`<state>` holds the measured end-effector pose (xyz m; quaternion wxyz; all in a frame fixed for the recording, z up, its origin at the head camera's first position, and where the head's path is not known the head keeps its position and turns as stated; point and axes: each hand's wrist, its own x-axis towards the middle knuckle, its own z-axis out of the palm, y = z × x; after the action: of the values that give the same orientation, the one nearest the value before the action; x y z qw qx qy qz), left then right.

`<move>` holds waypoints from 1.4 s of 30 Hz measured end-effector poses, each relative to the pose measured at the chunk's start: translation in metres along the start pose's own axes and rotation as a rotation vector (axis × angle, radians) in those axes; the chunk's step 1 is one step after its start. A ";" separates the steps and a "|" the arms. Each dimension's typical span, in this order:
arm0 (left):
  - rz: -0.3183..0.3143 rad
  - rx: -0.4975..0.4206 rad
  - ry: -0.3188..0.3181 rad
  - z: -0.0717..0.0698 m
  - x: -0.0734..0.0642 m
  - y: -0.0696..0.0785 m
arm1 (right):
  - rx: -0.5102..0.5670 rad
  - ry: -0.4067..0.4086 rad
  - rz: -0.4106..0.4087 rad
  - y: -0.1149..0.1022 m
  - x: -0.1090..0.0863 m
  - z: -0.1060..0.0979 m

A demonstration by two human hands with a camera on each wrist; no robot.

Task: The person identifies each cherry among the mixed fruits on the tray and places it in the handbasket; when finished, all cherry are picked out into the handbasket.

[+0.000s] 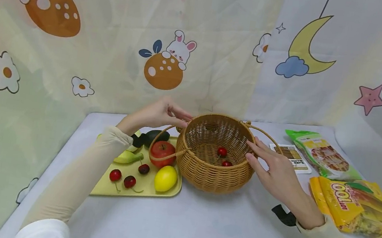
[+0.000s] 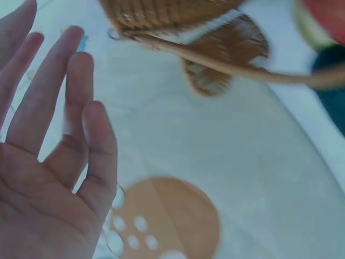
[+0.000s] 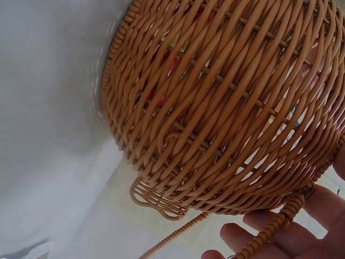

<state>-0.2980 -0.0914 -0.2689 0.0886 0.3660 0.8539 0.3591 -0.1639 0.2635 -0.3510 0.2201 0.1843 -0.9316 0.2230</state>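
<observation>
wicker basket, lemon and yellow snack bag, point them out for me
wicker basket (image 1: 213, 178), head view, front wall
lemon (image 1: 165, 179), head view, middle of its skin
yellow snack bag (image 1: 360, 207), head view, printed front

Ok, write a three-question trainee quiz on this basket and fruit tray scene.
1. True or false: the wicker basket holds two cherries.
2. Which hand touches the basket's near right rim? A) left hand B) right hand
3. Fill in: the lemon lies on the yellow ____, left of the basket.

Key:
1. True; two small red cherries show inside.
2. B; its straight fingers rest on the rim, while the left hand is at the far left rim.
3. tray
</observation>
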 end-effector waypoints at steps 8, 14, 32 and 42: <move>-0.134 0.052 0.092 -0.004 -0.074 -0.030 | 0.000 -0.027 0.017 0.000 0.000 -0.001; -0.218 0.126 0.162 0.007 -0.138 -0.051 | -0.009 -0.016 0.010 -0.001 0.001 -0.002; -0.356 0.182 0.226 0.035 -0.229 -0.079 | 0.014 -0.002 -0.001 0.000 -0.001 0.000; -0.318 0.231 0.221 0.044 -0.220 -0.090 | -0.003 0.001 0.001 -0.001 0.001 -0.001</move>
<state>-0.1727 -0.2612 -0.3860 0.0073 0.1929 0.9409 0.2783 -0.1643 0.2629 -0.3489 0.2205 0.1835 -0.9319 0.2219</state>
